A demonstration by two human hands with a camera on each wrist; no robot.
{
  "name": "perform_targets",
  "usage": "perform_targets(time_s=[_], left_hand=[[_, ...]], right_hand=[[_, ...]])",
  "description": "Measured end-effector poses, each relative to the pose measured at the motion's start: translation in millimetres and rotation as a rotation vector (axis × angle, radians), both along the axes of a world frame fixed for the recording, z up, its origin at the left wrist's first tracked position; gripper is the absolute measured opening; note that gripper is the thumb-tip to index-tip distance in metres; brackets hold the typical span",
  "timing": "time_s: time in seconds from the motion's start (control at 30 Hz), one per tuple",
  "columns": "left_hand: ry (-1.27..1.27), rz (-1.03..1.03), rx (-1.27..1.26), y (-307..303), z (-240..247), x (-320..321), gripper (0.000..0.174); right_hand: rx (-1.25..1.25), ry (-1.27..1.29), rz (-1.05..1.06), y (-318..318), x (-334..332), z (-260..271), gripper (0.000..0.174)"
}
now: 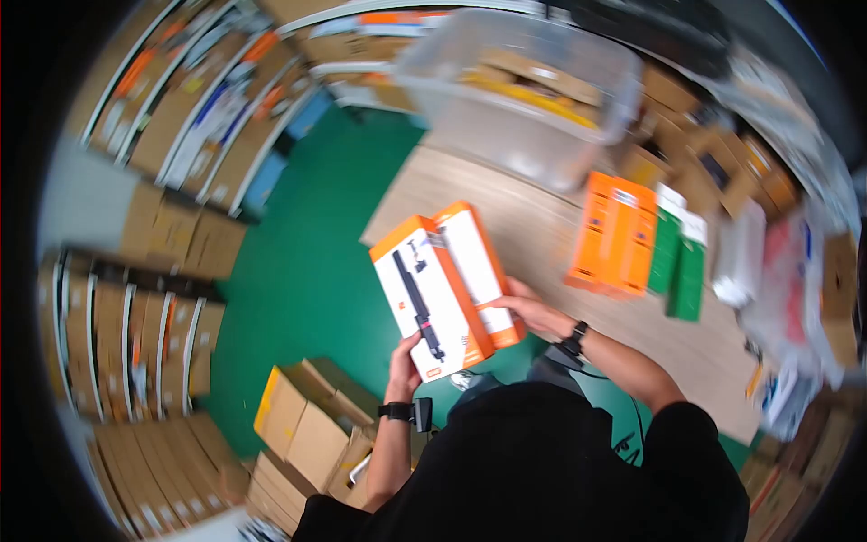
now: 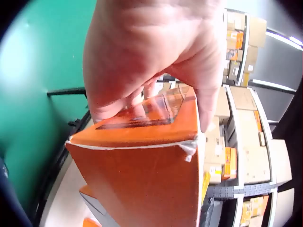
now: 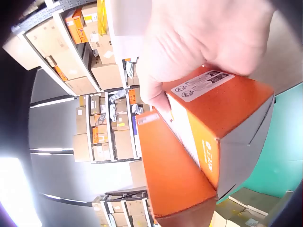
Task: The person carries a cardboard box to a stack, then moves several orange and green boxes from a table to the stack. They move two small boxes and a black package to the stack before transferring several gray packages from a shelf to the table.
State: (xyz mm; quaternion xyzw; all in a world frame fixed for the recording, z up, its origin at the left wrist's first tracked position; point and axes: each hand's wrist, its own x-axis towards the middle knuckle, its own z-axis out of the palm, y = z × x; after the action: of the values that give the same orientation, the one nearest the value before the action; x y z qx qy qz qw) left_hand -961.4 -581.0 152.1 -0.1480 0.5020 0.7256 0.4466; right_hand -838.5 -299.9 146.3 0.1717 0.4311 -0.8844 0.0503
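Note:
Two white and orange retail boxes are held side by side in front of the body. My left hand (image 1: 404, 366) grips the lower left edge of the nearer box (image 1: 402, 294), whose white face carries a picture of a black stick-like device. In the left wrist view, thumb and fingers of that hand span the orange end. My right hand (image 1: 533, 310) grips the second box (image 1: 474, 271), partly hidden behind the first. In the right wrist view, the thumb lies on the white face of this second box (image 3: 246, 94), and the first box (image 3: 175, 168) leans close against it.
A wooden table (image 1: 533, 235) lies ahead, bearing orange boxes (image 1: 612, 237), green and white boxes (image 1: 666, 248) and a translucent plastic bin (image 1: 506, 135). Open cardboard boxes (image 1: 312, 425) stand at lower left on the green floor (image 1: 298, 271). Loaded shelves (image 1: 181, 108) line the left side.

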Motion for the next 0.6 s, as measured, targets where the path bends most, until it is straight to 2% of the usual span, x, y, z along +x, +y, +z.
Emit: perform_targets(time_s=[0.03,0.1,0.17,0.27,0.37,0.47,0.5,0.6], left_hand=[[0.000,0.027,0.059,-31.9,7.0,-4.5,0.046],[0.118,0.156,-0.014,-99.7,22.1,-9.9,0.052],[0.183,0.237,0.008,-178.8,10.2,-22.5,0.053],[0.183,0.349,-0.039,-286.9,4.6,-22.9,0.053],[0.137,0.485,-0.009,-393.4,1.0,-24.0,0.054],[0.112,0.568,0.070,-406.1,-6.4,-17.5,0.059],[0.111,0.603,0.074,-414.0,-10.7,-21.3,0.059],[0.108,0.539,0.109,-439.7,-23.6,-49.9,0.058]], right_hand=[[0.034,-0.014,-0.027,-24.8,-14.6,-20.1,0.061],[0.113,-0.019,-0.097,-71.2,-37.0,-34.4,0.058],[0.111,-0.051,-0.095,-105.6,-56.3,-35.4,0.056],[0.023,-0.151,-0.047,-142.4,-77.2,-62.3,0.056],[-0.090,-0.166,0.042,-204.4,-110.5,-47.5,0.060],[-0.106,-0.164,0.190,-220.8,-151.3,-49.1,0.063],[-0.089,-0.143,0.258,-238.1,-165.7,-46.2,0.063],[-0.094,-0.123,0.425,-317.8,-228.3,-59.6,0.065]])
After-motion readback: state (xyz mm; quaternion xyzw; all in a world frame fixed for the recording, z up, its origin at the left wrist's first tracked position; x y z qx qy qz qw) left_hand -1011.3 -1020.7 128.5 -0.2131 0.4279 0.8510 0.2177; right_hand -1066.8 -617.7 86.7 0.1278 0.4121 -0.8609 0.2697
